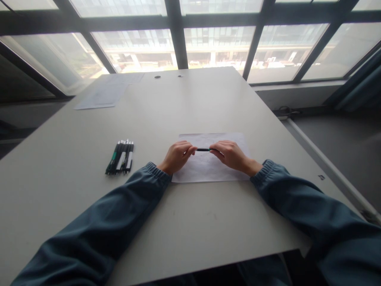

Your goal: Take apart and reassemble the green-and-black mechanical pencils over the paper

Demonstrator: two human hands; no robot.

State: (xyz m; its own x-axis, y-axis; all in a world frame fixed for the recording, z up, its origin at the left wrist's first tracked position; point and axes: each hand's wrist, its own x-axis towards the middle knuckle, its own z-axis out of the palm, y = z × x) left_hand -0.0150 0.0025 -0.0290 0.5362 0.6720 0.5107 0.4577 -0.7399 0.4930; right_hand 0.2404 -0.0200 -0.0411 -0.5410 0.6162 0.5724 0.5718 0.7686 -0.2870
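Between my two hands a dark pen (203, 149) lies level, above a sheet of white paper (208, 174). My left hand (178, 155) is closed on the pen's left end, thumb and fingers pinching it. On the other end my right hand (230, 155) is closed the same way. Only the pen's middle shows; both ends are hidden by the fingers. Faint marks are visible on the paper under the hands. Left of my left hand, several pens (120, 157) lie side by side in a row, black with white or green parts.
The white table (190, 107) reaches to the windows. More paper sheets (101, 95) lie at its far left. Two small round fittings (157, 77) sit near the far edge. A small dark mark (321, 177) is at the right edge, beside a pale rail (324, 161).
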